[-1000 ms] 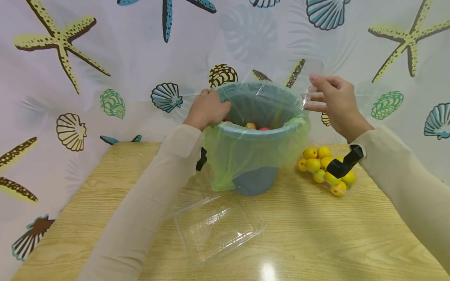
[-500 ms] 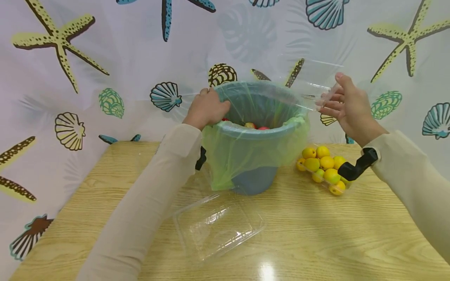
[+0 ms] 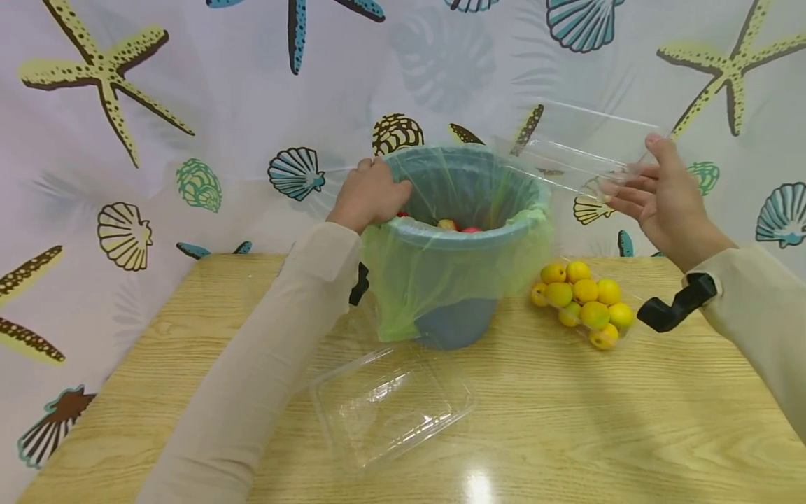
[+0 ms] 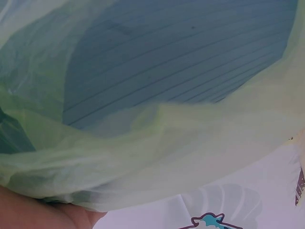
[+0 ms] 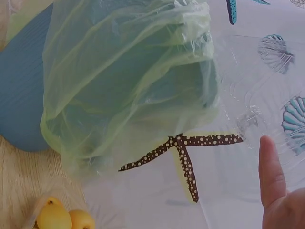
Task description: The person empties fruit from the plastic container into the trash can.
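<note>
Left hand curled over the near-left rim of the blue bin, gripping it through the green liner bag. Right hand up and to the right of the bin, pinching an empty clear plastic tray by one end, tilted over the rim. Below that hand, yellow fruits; nearer, between both forearms, another clear container flat on the wooden table.

— Head view: looked forward and down from above the table, wide, at mid distance; took in both sleeves and the whole blue bucket.
— Left wrist?
— Pressed close against the green liner, faced the bucket's ribbed wall; little else visible.
— Right wrist?
— Looked across from beside the bucket, near, low. Shared with the other two: bucket and liner.
</note>
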Demonstrator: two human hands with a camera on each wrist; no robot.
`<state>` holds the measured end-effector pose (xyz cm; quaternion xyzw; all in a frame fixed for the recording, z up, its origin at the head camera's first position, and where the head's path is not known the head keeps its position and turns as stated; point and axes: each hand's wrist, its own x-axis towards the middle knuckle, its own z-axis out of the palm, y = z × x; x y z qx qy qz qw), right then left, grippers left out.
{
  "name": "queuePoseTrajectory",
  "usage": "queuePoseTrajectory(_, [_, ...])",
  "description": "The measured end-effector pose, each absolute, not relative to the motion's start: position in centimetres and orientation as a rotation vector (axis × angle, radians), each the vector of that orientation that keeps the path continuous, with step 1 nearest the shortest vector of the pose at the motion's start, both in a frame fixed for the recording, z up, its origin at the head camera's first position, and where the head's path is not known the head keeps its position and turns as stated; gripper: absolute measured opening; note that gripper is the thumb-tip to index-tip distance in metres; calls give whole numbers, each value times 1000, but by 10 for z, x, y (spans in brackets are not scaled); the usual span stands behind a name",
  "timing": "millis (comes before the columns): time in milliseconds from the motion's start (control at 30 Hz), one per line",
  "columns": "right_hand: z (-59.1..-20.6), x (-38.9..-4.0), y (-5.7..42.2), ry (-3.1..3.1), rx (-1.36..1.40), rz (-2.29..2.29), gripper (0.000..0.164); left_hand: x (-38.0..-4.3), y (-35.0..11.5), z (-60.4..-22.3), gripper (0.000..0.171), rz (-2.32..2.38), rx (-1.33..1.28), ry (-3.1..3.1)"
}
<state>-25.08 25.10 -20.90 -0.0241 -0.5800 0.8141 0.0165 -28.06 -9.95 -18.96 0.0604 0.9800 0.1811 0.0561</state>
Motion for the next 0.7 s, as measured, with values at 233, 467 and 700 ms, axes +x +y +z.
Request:
queuePoseTrajectory(233, [-215,-248,269,-1765,-128,2564,69,-280,-100,-189,68,556,181,2973])
queuePoseTrajectory(467, [-220,-245,286,-1711,-162,2652,86,-280,-100,-190,69,561,185,2966])
queuePoseTrajectory(700, [-228,-238,302,-1744,-190,2570,62,-280,-100,-190,68,562,189,2967])
